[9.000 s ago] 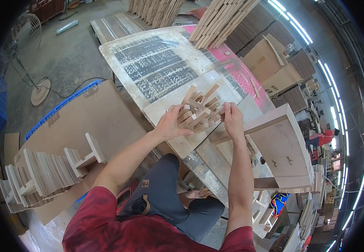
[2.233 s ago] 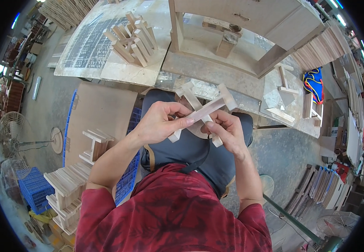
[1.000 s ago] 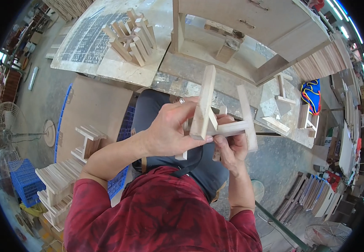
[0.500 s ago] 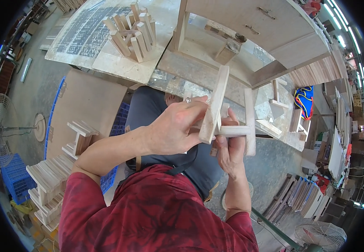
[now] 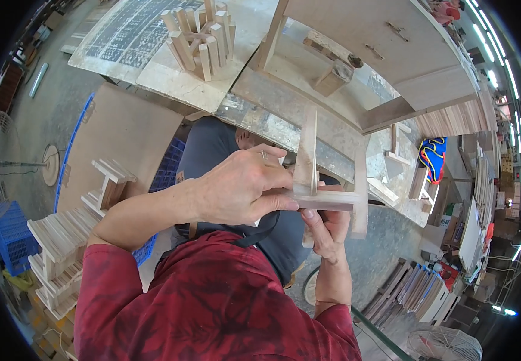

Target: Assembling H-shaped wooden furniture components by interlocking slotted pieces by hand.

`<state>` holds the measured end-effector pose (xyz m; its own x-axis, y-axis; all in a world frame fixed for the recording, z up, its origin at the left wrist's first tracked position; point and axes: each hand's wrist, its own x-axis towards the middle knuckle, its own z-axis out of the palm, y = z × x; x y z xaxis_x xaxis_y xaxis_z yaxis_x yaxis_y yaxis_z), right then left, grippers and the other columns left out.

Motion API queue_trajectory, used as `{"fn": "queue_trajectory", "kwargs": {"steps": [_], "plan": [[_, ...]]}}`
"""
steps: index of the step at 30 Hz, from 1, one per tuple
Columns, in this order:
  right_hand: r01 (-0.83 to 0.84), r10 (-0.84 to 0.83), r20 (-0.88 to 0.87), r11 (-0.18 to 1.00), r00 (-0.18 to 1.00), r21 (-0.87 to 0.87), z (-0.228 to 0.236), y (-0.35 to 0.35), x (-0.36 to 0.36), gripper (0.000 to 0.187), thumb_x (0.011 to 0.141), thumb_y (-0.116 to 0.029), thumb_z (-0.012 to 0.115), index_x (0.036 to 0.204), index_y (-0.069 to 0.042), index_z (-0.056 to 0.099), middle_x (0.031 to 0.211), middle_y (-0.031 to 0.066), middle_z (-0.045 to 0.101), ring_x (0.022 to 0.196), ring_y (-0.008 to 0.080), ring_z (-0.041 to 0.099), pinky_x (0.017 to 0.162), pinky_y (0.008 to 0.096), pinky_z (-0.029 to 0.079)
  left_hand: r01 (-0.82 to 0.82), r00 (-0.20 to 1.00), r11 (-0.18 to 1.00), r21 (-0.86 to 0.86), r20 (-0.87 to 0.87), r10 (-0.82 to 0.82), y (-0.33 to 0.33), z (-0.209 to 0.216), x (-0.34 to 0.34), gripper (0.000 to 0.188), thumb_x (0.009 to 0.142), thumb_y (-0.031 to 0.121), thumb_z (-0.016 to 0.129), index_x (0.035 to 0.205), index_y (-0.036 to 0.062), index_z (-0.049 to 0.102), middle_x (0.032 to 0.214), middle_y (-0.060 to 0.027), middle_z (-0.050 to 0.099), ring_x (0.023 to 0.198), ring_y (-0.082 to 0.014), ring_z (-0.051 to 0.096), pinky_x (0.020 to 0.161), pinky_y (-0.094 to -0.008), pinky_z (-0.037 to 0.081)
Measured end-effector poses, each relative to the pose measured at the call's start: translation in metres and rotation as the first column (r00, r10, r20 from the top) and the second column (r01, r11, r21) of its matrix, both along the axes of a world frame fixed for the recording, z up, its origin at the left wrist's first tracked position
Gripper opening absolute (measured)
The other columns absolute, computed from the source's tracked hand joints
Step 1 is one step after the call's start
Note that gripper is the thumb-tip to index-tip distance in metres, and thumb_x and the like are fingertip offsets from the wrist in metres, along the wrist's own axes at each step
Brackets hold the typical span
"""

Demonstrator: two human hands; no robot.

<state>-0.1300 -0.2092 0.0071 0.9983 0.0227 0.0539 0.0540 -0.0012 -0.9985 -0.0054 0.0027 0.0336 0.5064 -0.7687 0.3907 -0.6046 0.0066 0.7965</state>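
A small frame of pale wooden bars [image 5: 360,195] is held up over my lap, its crossbar joining a long bar at the right to another that rises near my fingers. My left hand [image 5: 242,185] is closed round its left end, with the thumb along the crossbar. From below, my right hand [image 5: 328,233] grips the frame near the crossbar, thumb up; its other fingers are partly hidden behind the wood. On the bench ahead stands a cluster of upright wooden sticks [image 5: 205,45].
A pale wooden box-like stand [image 5: 381,36] rises from the bench at the right. Stacked wooden frames [image 5: 62,234] are at my left, beside a brown board [image 5: 119,129] and a blue crate [image 5: 13,237]. A blue bag [image 5: 433,159] hangs at the bench's right end. A fan [image 5: 444,344] stands lower right.
The frame has turned in my hands, so its crossbar now faces me more and the left bar stands more upright. My left hand has shifted down along it. My head view has moved slightly.
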Motion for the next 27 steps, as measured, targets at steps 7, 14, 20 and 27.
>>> {"fn": "queue_trajectory", "kwargs": {"steps": [7,14,20,27], "plan": [[0.107,-0.107,-0.025,0.994,0.994,0.027,-0.010,0.007,0.000,0.035,0.095,-0.003,0.069,0.125,0.002,0.053,0.117,0.0132,0.064,0.101,0.0175,0.063,0.089,0.0330,0.051,-0.022,0.996,0.985,0.169,-0.079,0.036,-0.003,0.002,0.007,0.026,0.089,0.031,0.073,0.090,0.0050,0.074,0.073,-0.0153,0.069,0.073,-0.0347,0.068,0.074,-0.0456,0.052],[0.015,-0.012,-0.055,0.999,0.998,0.048,-0.001,-0.002,-0.002,0.036,0.096,0.001,0.064,0.130,-0.001,0.051,0.118,0.0096,0.059,0.104,0.0155,0.058,0.089,0.0314,0.048,-0.051,0.999,0.998,0.030,-0.002,0.052,-0.007,-0.003,0.010,0.029,0.087,0.029,0.075,0.080,0.0009,0.072,0.064,-0.0170,0.064,0.063,-0.0371,0.065,0.063,-0.0461,0.049],[0.039,-0.041,0.024,0.995,0.999,0.090,-0.008,0.004,0.001,0.037,0.093,-0.001,0.068,0.127,-0.003,0.052,0.121,0.0113,0.057,0.113,0.0189,0.055,0.097,0.0346,0.043,0.046,0.985,0.974,0.224,-0.175,-0.006,0.002,0.000,0.008,0.031,0.087,0.027,0.078,0.108,0.0053,0.072,0.090,-0.0168,0.071,0.087,-0.0379,0.066,0.082,-0.0445,0.051],[0.024,-0.032,0.063,0.993,0.997,0.119,-0.008,0.006,0.000,0.037,0.092,-0.007,0.072,0.122,-0.005,0.051,0.119,0.0107,0.059,0.112,0.0186,0.055,0.100,0.0363,0.041,0.035,0.994,0.992,0.120,-0.108,-0.022,0.005,0.005,0.006,0.032,0.085,0.027,0.081,0.106,0.0040,0.072,0.089,-0.0167,0.070,0.084,-0.0375,0.066,0.077,-0.0439,0.052]]}}
